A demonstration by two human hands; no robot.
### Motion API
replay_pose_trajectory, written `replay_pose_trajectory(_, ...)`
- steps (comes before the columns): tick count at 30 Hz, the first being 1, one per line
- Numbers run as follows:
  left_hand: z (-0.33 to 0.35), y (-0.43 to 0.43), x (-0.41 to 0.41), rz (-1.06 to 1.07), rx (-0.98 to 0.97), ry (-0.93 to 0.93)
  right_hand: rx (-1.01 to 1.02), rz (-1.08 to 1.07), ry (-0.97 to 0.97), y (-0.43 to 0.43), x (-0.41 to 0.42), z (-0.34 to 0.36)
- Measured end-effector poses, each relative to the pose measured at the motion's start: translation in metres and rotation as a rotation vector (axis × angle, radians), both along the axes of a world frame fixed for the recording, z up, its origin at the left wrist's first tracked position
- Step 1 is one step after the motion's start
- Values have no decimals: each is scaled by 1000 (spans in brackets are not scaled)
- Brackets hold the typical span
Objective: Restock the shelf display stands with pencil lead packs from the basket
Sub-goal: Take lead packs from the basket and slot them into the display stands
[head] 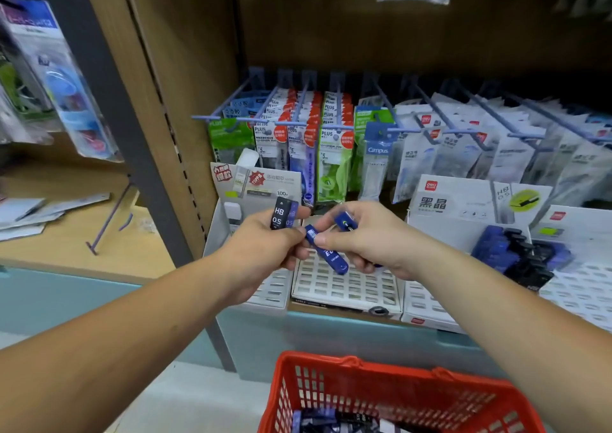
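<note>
Pinching black packs [281, 215], left hand [261, 247] seemingly touches right hand [377, 237] gripping blue packs [326, 251] above slotted stand [347, 288].

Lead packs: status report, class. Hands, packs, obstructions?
Left hand grips HB 0.5 packs. Right hand pinches blue pack over slotted stand. Nothing blocking its slots.

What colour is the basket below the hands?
The basket is red, clearest in the head view.
</note>
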State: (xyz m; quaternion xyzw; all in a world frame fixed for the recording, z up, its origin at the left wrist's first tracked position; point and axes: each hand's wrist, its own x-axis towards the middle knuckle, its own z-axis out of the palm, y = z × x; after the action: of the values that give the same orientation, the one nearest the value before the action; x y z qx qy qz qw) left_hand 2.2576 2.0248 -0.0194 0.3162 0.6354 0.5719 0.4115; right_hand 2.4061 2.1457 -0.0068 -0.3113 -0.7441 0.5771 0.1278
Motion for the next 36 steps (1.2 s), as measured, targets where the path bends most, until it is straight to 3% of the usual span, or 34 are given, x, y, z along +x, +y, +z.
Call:
replay_pose_trajectory(8, -2, -1, -2, -89, -48, 60, -110, 38, 21, -5, 2, -3)
replay_pose_trajectory(15, -5, -1, -2, -46, -150, 77, 14, -45, 43, 7, -7, -14)
replay_pose_trajectory(24, -22, -15, -16, -112, -239, 89, 388, -143, 52, 19, -29, -29)
replay_pose_trajectory(31, -23, -24, -23, -130, -243, 136, 401, -292, 62, 15, -34, -42)
replay_pose_trajectory(36, -22, -23, -23, -41, -181, 144, 417, -273, 130, 10, -36, -37)
